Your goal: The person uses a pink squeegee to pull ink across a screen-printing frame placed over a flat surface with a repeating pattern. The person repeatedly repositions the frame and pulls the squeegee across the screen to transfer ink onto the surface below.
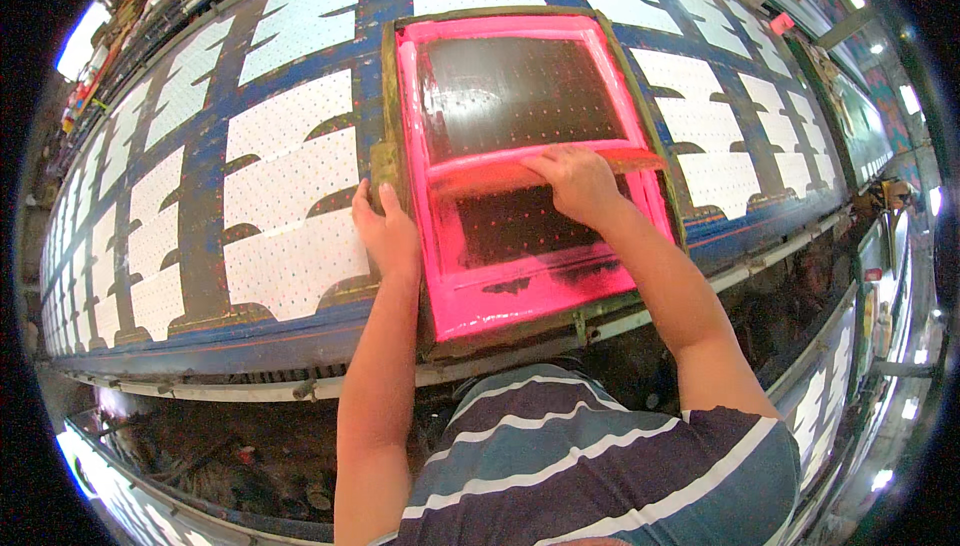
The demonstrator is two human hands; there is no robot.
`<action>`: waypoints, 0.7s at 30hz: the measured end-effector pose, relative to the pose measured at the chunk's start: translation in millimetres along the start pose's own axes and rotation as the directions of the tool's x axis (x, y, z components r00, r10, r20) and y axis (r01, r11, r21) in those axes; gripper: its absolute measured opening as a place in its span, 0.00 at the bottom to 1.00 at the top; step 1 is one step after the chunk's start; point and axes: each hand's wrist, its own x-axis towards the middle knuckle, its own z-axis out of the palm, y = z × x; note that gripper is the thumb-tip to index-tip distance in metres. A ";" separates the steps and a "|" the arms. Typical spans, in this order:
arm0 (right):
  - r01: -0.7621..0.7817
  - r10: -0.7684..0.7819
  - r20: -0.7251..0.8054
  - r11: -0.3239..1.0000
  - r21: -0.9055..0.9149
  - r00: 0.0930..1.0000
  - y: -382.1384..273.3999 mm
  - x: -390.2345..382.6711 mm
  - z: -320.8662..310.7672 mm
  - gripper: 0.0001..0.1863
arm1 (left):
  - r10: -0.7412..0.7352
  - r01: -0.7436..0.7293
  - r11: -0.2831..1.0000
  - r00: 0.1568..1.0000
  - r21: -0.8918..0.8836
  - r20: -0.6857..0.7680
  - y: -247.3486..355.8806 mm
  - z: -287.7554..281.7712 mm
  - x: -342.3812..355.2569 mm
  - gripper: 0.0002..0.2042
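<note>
leaning over a long blue printing table (205, 211), a person in a grey, navy and white striped shirt (600, 466) works a pink-inked, wood-framed printing screen (520, 291) laid flat across the table's near edge. the right hand (575, 181) lies palm down on a flat wooden squeegee bar (540, 174) smeared with pink ink, fingers spread over its top and curled round its far edge, gripping it. the bar lies crosswise about midway down the dark mesh (515, 91) of the screen, with bare mesh above it and a shorter stretch below. the left hand (385, 231) rests on the left side of the frame, fingers extended and close together, pressing flat on the worn greenish wood (385, 161) rather than closing round anything; part of the palm sits on the table just beside the frame. rows of white dotted fabric pieces (290, 196) with curved cut-outs lie flat on the table to either side of the screen, running away in both directions along the curved-looking surface. a pale rail (250, 391) runs along the table's near side. a second table carrying similar white pieces (835, 386) stands to the right, well apart from the hands. dark, littered floor (220, 451) shows below the rail.
</note>
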 end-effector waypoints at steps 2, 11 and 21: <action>-0.001 0.001 -0.001 1.000 -0.013 1.000 25.5 35.0 11.5 0.25 | -0.030 0.030 1.000 1.000 0.009 0.009 4.0 -1.3 0.0 0.27; 0.020 -0.022 -0.012 0.995 -0.099 1.000 133.3 182.3 52.6 0.22 | -0.129 0.130 0.991 0.990 0.034 -0.051 16.5 0.2 -1.8 0.25; -0.007 0.002 -0.042 0.993 -0.115 0.999 189.1 275.1 66.7 0.25 | -0.175 0.182 0.981 0.980 0.070 -0.090 24.8 4.5 -3.5 0.25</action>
